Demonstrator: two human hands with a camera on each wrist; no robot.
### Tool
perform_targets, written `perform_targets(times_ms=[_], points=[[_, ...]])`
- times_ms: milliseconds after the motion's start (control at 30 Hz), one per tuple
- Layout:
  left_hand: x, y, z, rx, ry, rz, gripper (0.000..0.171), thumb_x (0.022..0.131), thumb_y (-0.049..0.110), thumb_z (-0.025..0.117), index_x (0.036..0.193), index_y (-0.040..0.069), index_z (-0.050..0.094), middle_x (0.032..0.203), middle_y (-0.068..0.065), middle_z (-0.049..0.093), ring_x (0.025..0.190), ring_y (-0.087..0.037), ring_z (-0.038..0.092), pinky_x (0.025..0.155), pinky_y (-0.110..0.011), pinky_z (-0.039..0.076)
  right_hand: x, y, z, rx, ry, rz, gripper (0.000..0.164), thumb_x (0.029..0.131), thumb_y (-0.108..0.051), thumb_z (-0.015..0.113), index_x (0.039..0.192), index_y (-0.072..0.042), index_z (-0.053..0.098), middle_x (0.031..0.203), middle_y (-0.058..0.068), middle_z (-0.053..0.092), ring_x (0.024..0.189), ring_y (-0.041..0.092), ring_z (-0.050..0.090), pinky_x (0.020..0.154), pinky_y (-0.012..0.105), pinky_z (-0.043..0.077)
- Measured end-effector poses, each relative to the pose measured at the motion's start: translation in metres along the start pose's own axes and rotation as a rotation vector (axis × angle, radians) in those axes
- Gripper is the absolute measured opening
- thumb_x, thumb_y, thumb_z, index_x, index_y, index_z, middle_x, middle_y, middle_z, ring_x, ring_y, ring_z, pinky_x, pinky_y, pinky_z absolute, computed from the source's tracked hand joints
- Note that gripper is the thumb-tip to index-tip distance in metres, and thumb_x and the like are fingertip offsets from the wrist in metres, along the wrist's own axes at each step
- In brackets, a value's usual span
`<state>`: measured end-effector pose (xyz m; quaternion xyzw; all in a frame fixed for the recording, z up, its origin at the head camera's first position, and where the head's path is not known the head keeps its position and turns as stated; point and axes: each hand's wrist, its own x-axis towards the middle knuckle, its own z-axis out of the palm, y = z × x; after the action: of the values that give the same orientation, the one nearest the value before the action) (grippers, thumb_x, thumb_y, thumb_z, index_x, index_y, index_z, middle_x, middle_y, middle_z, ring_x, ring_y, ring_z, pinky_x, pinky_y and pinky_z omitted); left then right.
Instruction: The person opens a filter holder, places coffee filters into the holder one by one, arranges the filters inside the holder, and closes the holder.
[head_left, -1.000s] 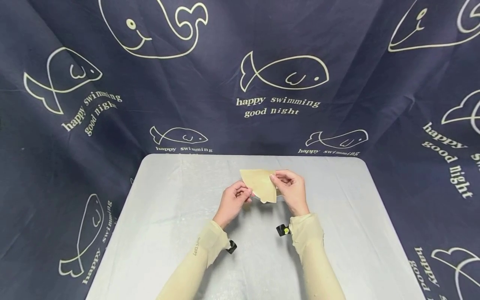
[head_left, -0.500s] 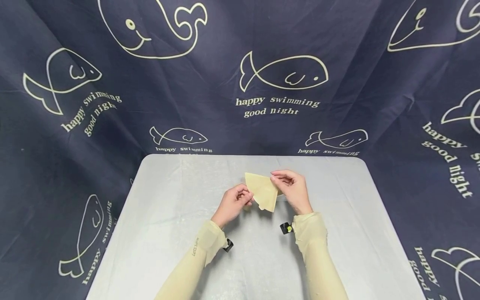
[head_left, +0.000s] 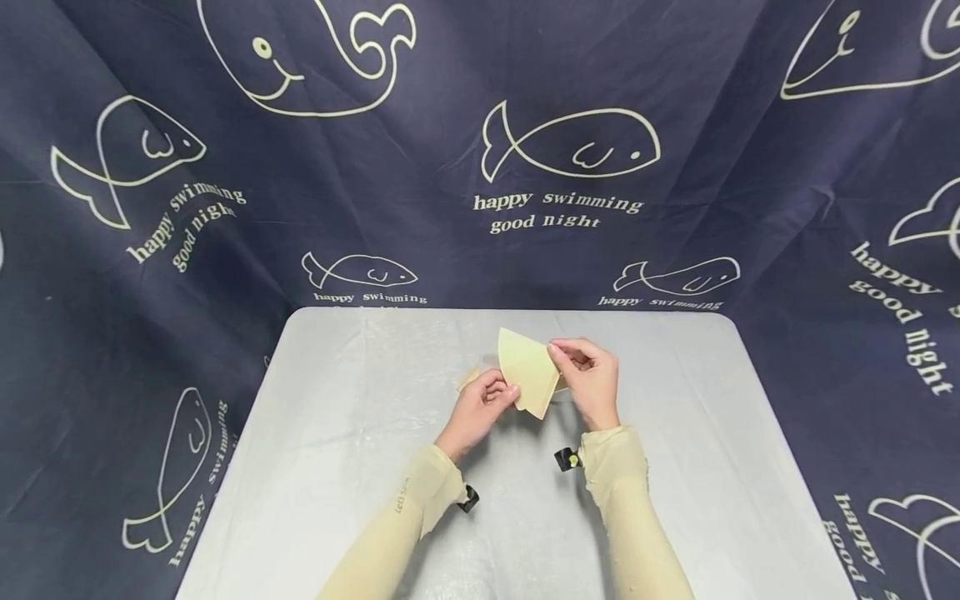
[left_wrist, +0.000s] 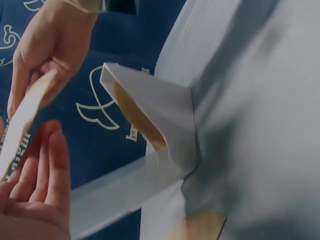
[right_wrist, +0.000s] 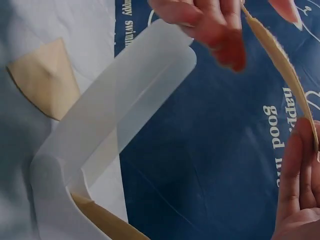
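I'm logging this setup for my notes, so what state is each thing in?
Held paper: raised, tilted, layers too unclear to count
Left grip: pinching the held paper on its left side
Right grip: pinching it at its upper right
Box: standing on the table, brown paper inside
Lid: open
Loose paper: lying on the table
Curtain: hanging, creased

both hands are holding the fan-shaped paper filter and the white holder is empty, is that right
The holder isn't empty: the left wrist view shows tan paper inside the white holder. Left hand and right hand do hold the fan-shaped paper filter.
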<state>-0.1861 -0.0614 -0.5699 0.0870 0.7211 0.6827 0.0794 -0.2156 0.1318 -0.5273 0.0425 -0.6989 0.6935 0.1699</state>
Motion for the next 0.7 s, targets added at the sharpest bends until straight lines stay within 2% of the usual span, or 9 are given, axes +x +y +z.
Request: perform_targets(times_ms=[100,167,267,367,467,567,600,700], points=[[0.0,0.001,0.005,0.044,0.034,0.013,0.017,0.101,0.012,0.068,0.108,-0.003,0.065,0.09,-0.014,0.074,0.077,-0.014,0.066,0.069,-0.024,0.054,-0.002,-0.001,0.0,0.008,-0.031,-0.005,0.016,0.088,0.004,0.078,0.098,0.015,0.074,0.083,0.01,0.077,0.068,0.0,0.066,0.061,0.013,0.054],[0.0,0.001,0.005,0.069,0.049,0.027,0.015,0.101,0.011,0.067,0.107,-0.003,0.065,0.091,-0.015,0.075,0.076,-0.012,0.064,0.068,-0.023,0.053,-0.001,0.006,-0.002,0.016,-0.058,0.011,0.017,0.089,0.003,0.078,0.1,0.015,0.073,0.084,0.005,0.078,0.07,0.0,0.068,0.063,0.013,0.055],[0.0,0.001,0.003,0.11,0.055,0.044,0.014,0.101,0.01,0.067,0.107,-0.002,0.066,0.089,-0.016,0.074,0.073,-0.01,0.062,0.065,-0.021,0.052,0.002,0.017,-0.004,0.053,-0.087,0.032,0.016,0.091,0.004,0.075,0.102,0.015,0.073,0.086,-0.004,0.078,0.074,0.001,0.07,0.066,0.014,0.057],[0.001,-0.001,-0.001,0.14,0.044,0.059,0.014,0.101,0.011,0.067,0.108,-0.001,0.067,0.086,-0.014,0.073,0.07,-0.011,0.061,0.062,-0.019,0.05,0.006,0.019,-0.006,0.11,-0.098,0.017,0.016,0.094,0.003,0.072,0.102,0.017,0.072,0.086,-0.006,0.077,0.076,0.004,0.072,0.068,0.015,0.058],[0.002,-0.002,-0.004,0.164,0.026,0.065,0.015,0.102,0.014,0.067,0.11,0.002,0.068,0.085,-0.011,0.073,0.07,-0.015,0.062,0.06,-0.017,0.048,0.009,0.017,-0.009,0.159,-0.086,-0.013,0.018,0.096,0.002,0.07,0.102,0.019,0.07,0.084,-0.003,0.078,0.072,0.007,0.074,0.068,0.018,0.06],[0.001,-0.002,-0.006,0.182,0.008,0.061,0.015,0.102,0.015,0.066,0.11,0.002,0.067,0.085,-0.01,0.072,0.071,-0.022,0.062,0.061,-0.017,0.047,0.01,0.014,-0.011,0.169,-0.093,-0.001,0.019,0.097,0.002,0.069,0.104,0.02,0.069,0.086,0.007,0.078,0.073,0.009,0.075,0.07,0.021,0.061],[0.001,-0.002,-0.007,0.194,0.002,0.06,0.014,0.102,0.015,0.066,0.11,0.003,0.067,0.085,-0.01,0.072,0.071,-0.023,0.062,0.061,-0.017,0.047,0.01,0.014,-0.011,0.156,-0.107,0.012,0.019,0.097,0.002,0.069,0.106,0.02,0.069,0.089,0.011,0.079,0.075,0.008,0.075,0.072,0.021,0.062],[0.0,0.0,-0.009,0.237,-0.023,0.057,0.012,0.103,0.015,0.066,0.108,0.004,0.066,0.085,-0.007,0.07,0.071,-0.022,0.06,0.061,-0.018,0.046,0.009,0.012,-0.009,0.014,-0.197,0.044,0.021,0.096,0.0,0.071,0.113,0.012,0.072,0.102,0.02,0.077,0.085,0.002,0.072,0.079,0.016,0.059]])
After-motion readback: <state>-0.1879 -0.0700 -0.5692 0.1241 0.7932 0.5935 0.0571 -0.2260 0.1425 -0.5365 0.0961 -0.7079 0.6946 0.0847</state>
